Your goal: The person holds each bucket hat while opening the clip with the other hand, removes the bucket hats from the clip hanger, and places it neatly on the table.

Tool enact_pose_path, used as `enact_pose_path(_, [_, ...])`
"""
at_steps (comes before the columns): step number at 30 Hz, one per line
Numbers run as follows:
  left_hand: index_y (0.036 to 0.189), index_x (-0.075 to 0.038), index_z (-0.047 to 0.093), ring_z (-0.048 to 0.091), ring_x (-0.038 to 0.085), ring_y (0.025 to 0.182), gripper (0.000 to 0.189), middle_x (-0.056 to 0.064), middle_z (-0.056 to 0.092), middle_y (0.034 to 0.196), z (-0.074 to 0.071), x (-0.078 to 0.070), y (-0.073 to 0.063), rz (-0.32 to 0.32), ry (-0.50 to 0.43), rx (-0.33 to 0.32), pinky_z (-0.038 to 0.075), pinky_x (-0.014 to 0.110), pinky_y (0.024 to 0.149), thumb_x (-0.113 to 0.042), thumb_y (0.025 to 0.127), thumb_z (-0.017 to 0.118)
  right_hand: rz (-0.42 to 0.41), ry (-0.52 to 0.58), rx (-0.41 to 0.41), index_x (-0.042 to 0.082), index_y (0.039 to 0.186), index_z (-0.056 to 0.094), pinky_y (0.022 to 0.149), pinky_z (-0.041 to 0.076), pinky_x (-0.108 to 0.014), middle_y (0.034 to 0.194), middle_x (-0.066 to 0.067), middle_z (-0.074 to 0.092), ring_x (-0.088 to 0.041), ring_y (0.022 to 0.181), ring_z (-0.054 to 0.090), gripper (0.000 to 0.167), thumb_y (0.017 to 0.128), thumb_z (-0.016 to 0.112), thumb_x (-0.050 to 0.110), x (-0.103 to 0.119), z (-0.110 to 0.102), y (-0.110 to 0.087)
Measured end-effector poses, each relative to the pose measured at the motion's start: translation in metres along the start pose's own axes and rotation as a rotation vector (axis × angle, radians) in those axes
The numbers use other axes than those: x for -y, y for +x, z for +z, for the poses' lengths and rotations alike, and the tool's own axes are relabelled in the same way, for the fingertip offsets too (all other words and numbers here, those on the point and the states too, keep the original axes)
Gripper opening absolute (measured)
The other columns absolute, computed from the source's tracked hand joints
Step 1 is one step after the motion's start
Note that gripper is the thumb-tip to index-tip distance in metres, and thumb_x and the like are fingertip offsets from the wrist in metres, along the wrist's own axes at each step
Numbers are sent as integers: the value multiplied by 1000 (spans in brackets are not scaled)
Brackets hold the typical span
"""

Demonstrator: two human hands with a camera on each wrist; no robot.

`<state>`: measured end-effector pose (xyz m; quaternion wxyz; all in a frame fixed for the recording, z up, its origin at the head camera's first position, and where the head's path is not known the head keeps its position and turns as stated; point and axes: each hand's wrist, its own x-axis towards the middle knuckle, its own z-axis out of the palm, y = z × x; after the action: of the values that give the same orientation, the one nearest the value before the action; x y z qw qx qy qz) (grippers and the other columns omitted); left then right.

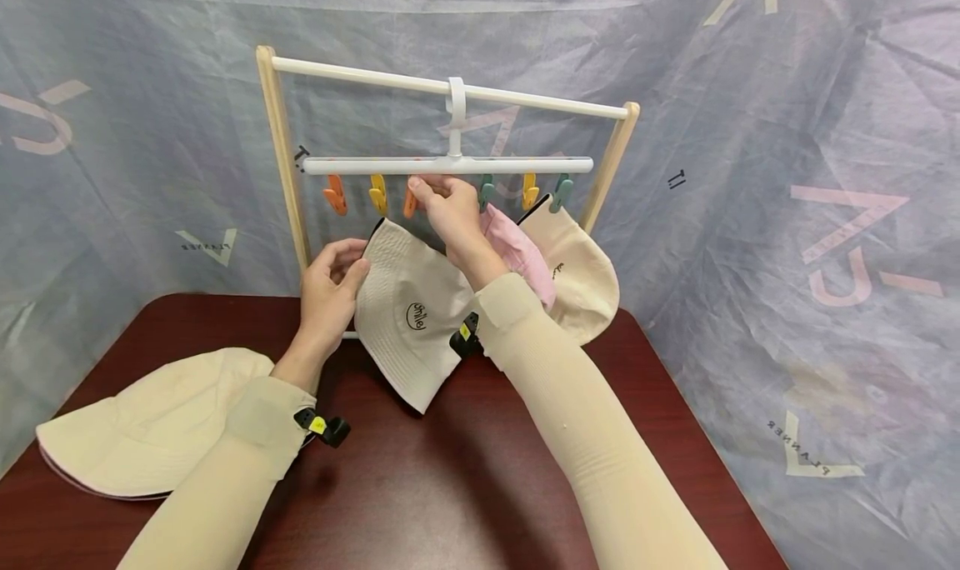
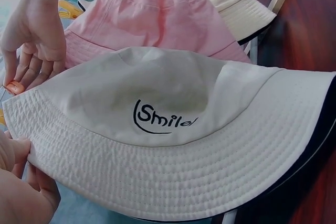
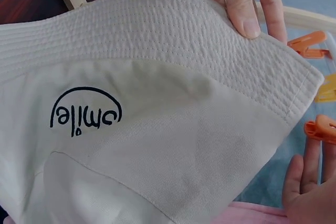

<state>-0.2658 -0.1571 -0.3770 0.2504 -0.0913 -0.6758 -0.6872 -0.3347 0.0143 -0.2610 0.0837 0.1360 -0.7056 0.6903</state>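
My left hand (image 1: 327,285) pinches the brim of an off-white bucket hat (image 1: 397,291) between thumb and fingers, holding it up below the hanger. The hat bears a dark "Smile" print, plain in the left wrist view. At the hanger bar, my right hand (image 1: 456,220) pinches an orange clip (image 1: 410,198). In the right wrist view, this orange clip (image 3: 321,128) is apart from the brim's tip. Behind my right wrist hang a pink bucket hat (image 1: 522,252) and a cream bucket hat (image 1: 587,274); a green clip (image 1: 561,193) holds the cream one.
A white clip hanger (image 1: 360,167) hangs from the wood-and-white rack (image 1: 352,72). More clips dangle from it, including a yellow clip (image 1: 378,193) and another orange clip (image 1: 335,195). Another cream hat (image 1: 161,412) lies at the left on the dark red table (image 1: 420,503).
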Motion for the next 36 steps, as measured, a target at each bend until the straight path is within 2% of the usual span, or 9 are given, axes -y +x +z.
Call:
enact_pose_path(8, [135,-3,67,62,12,103,31,10,66,119,-1,-1,-3,10,9,-11,50,19,89,-9,105,68,-12,-9,-2,-2,120,75,102,57,-43,94,-4,74,-13,94,70,24,105,70,16,0,0,-1])
enact_pose_path(19, [133,-2,68,62,12,102,30,10,67,117,-2,-2,-4,17,15,-24,50,19,87,-7,104,68,-13,-61,-14,-1,121,76,88,56,-27,102,-5,76,-9,94,69,25,104,71,17,1,-1,-1])
enact_pose_path(36, [133,-2,68,62,12,102,30,8,67,116,-5,-2,-6,10,16,-35,50,19,87,-7,104,69,-3,-74,-8,2,122,76,84,53,-24,110,-8,77,-11,98,68,25,104,72,20,1,-2,-3])
